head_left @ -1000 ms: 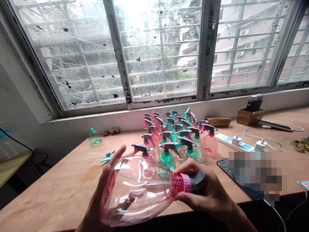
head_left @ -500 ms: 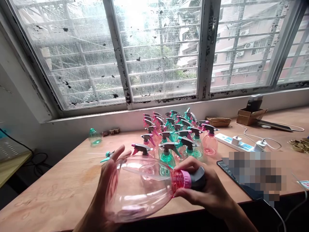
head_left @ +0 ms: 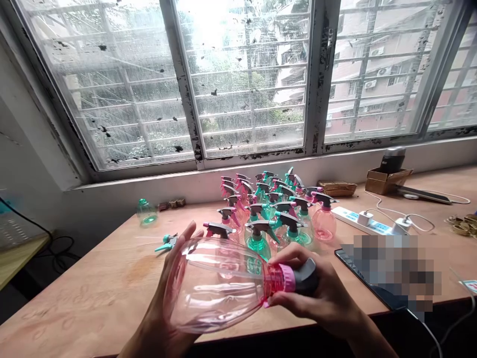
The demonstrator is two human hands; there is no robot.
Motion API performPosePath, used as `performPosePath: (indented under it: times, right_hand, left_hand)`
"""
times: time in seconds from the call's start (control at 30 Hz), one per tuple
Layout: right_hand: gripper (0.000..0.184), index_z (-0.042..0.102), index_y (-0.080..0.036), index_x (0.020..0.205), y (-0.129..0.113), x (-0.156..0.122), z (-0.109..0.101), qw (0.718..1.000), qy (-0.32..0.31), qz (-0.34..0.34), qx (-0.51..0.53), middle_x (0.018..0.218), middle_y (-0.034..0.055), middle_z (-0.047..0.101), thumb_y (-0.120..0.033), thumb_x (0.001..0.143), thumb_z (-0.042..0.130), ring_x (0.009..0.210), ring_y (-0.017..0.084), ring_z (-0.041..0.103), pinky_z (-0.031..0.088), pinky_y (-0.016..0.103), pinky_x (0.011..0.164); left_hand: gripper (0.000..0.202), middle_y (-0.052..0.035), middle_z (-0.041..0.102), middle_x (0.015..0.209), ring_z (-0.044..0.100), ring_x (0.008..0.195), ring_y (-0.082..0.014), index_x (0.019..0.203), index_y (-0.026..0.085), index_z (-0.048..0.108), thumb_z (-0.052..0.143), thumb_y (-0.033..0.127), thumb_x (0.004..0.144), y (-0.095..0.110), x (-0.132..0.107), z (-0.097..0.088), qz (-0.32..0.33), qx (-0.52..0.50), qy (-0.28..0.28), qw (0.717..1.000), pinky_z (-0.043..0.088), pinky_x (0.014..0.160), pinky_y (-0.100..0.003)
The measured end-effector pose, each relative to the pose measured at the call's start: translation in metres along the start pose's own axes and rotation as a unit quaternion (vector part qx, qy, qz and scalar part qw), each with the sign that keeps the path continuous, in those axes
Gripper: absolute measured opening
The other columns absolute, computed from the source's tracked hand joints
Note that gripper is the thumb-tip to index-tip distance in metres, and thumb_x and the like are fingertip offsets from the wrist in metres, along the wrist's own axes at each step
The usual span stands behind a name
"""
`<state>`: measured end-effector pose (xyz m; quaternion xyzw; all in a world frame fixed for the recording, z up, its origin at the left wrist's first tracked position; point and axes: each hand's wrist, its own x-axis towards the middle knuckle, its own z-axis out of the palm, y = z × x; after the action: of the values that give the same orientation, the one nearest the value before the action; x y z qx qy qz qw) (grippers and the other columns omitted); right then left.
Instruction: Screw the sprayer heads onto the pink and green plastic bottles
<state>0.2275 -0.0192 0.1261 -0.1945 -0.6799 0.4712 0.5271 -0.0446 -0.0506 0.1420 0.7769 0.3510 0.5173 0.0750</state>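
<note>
A clear pink spray bottle [head_left: 219, 288] lies sideways in the air between my hands, close to the camera. My left hand [head_left: 167, 283] cups its base, partly hidden behind the see-through plastic. Around the pink collar and grey spray head [head_left: 305, 277] at the other end, my right hand [head_left: 316, 293] is closed. A thin dip tube shows inside the bottle. Just beyond stand several pink and green spray bottles [head_left: 257, 243] in a tight group, with grey-topped triggers. A loose teal spray head [head_left: 167, 242] lies on the table left of them.
On the wooden table [head_left: 93, 283], a green bottle without a spray head [head_left: 147, 213] stands at the far left. To the right are a white power strip [head_left: 367, 221], a dark phone-like slab [head_left: 365, 278], and a cardboard box [head_left: 387, 179]. Windows rise behind.
The bottle has turned a little about its long axis, and its base end sits slightly higher. My left hand has shifted slightly with it; my right hand keeps its grip.
</note>
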Motion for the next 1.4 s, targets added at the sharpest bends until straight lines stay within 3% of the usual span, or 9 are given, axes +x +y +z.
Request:
performPosePath:
  times: [0.17,0.33,0.47,0.67,0.83,1.03,1.2,1.3,1.4]
  right_hand:
    - [0.032,0.068,-0.019,0.101,0.000,0.000,0.001,1.000,-0.001,0.001,-0.007,0.078,0.0013,0.067,-0.024,0.079,0.089,0.056,0.011,0.054,0.043,0.021,0.048]
    - [0.030,0.069,-0.019,0.103,0.000,0.000,0.001,0.998,0.013,-0.020,-0.054,0.082,0.0033,0.067,-0.024,0.079,0.088,0.062,0.013,0.055,0.045,0.023,0.054]
    - [0.030,0.069,-0.019,0.103,0.000,0.000,0.002,0.999,0.008,-0.019,-0.050,0.082,0.0022,0.068,-0.023,0.079,0.088,0.063,0.013,0.054,0.044,0.021,0.054]
    - [0.032,0.070,-0.018,0.103,0.001,0.001,0.002,0.999,0.003,-0.018,-0.038,0.083,0.0026,0.068,-0.024,0.078,0.089,0.064,0.013,0.055,0.044,0.021,0.055]
    - [0.031,0.071,-0.018,0.102,0.000,0.001,0.002,0.998,0.014,-0.028,-0.058,0.085,0.0029,0.068,-0.025,0.078,0.089,0.066,0.013,0.057,0.046,0.022,0.057]
    - [0.031,0.071,-0.018,0.102,0.001,0.000,0.001,0.998,0.015,-0.029,-0.058,0.084,0.0029,0.068,-0.025,0.077,0.089,0.066,0.013,0.058,0.046,0.021,0.057]
    - [0.031,0.069,-0.019,0.103,0.002,0.000,0.002,0.999,0.004,-0.027,-0.046,0.082,0.0012,0.068,-0.025,0.079,0.088,0.063,0.012,0.054,0.044,0.020,0.054]
    - [0.031,0.069,-0.019,0.103,0.001,0.001,0.001,0.997,0.011,-0.035,-0.063,0.082,0.0012,0.067,-0.025,0.079,0.088,0.064,0.012,0.055,0.044,0.020,0.055]
    - [0.031,0.071,-0.018,0.100,0.001,0.001,0.001,0.995,0.025,-0.046,-0.087,0.083,0.0022,0.067,-0.025,0.077,0.090,0.066,0.013,0.058,0.045,0.022,0.057]
  left_hand:
    - [0.091,-0.0031,0.028,0.170,0.045,0.147,-0.0370,0.159,0.051,0.024,0.077,0.029,0.088,-0.005,-0.001,0.004,0.024,-0.046,0.027,0.998,0.057,0.105,-0.053]
    - [0.118,-0.0127,0.024,0.171,0.037,0.150,-0.0436,0.164,0.037,0.015,0.090,0.038,0.074,0.000,-0.004,-0.004,0.025,0.026,0.003,0.999,0.031,0.122,-0.064]
    - [0.111,-0.0143,0.025,0.170,0.036,0.151,-0.0436,0.164,0.033,0.020,0.088,0.038,0.076,0.002,-0.001,-0.005,-0.004,0.049,0.000,0.999,0.027,0.123,-0.065]
    - [0.103,-0.0025,0.026,0.171,0.044,0.148,-0.0315,0.162,0.047,0.016,0.072,0.007,0.085,-0.006,0.007,-0.006,0.152,0.033,-0.004,0.988,0.045,0.118,-0.052]
    - [0.116,-0.0094,0.023,0.171,0.041,0.149,-0.0400,0.163,0.044,0.013,0.088,0.027,0.077,-0.002,0.001,-0.010,0.063,0.013,-0.024,0.998,0.039,0.120,-0.060]
    - [0.110,-0.0100,0.030,0.168,0.050,0.142,-0.0405,0.162,0.038,0.024,0.089,0.041,0.074,-0.015,0.006,-0.013,0.083,0.038,-0.005,0.996,0.049,0.114,-0.054]
    - [0.104,-0.0076,0.028,0.170,0.049,0.143,-0.0371,0.162,0.042,0.021,0.084,0.021,0.081,-0.011,0.009,-0.009,0.175,0.081,0.008,0.981,0.054,0.109,-0.053]
    - [0.095,-0.0073,0.028,0.169,0.049,0.144,-0.0370,0.161,0.049,0.017,0.077,0.031,0.089,0.001,0.005,-0.001,0.088,0.030,0.027,0.995,0.050,0.111,-0.060]
    - [0.110,-0.0109,0.025,0.170,0.043,0.147,-0.0416,0.163,0.043,0.016,0.083,0.054,0.076,0.006,0.001,0.003,0.030,0.008,0.030,0.999,0.044,0.117,-0.060]
